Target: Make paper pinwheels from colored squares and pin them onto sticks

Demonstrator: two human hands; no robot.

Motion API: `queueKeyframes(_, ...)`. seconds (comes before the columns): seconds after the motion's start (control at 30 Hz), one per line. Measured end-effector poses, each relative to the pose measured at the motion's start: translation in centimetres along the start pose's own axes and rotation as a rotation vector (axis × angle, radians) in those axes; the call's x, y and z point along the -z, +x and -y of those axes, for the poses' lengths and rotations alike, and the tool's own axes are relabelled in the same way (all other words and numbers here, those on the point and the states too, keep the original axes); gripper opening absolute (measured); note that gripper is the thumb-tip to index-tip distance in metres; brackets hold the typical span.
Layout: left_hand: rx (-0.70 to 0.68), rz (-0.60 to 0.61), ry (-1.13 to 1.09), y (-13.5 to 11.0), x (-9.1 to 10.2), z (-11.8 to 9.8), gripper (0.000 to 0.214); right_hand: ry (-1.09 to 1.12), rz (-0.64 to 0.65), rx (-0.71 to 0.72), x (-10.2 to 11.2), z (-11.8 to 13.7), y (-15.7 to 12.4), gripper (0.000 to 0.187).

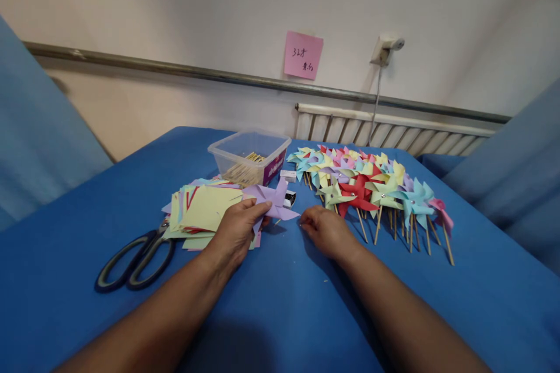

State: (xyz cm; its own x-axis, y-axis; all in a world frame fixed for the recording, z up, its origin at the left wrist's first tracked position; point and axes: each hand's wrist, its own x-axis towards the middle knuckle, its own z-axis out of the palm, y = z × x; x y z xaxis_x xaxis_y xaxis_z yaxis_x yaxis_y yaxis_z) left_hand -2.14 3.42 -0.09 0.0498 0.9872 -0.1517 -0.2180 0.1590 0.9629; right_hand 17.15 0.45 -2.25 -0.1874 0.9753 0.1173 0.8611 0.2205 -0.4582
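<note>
My left hand (236,230) pinches a lilac paper pinwheel (273,201) by its left blades, just above the blue tablecloth (280,303). My right hand (326,230) rests on the cloth a little to the right, fingers curled together near the pinwheel's lower right blade; what they hold, if anything, is too small to see. Under and left of my left hand lies a stack of coloured paper squares (203,210).
Black-handled scissors (135,259) lie at the left of the stack. A clear plastic tub (249,157) with wooden sticks stands behind it. Several finished pinwheels on sticks (371,186) lie in rows at the right. A small white box (287,175) sits near the tub.
</note>
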Motion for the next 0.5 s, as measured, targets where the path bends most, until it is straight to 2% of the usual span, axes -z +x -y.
queueKeyframes(0.23, 0.013, 0.017, 0.01, 0.0, 0.1, 0.1, 0.02, -0.098, 0.001, -0.026, -0.5, 0.2, 0.4, 0.016)
queueKeyframes(0.5, 0.02, 0.018, 0.005, -0.1, 0.0, 0.0, 0.021, 0.125, 0.075, 0.109, -1.1, 0.2, 0.3, 0.013)
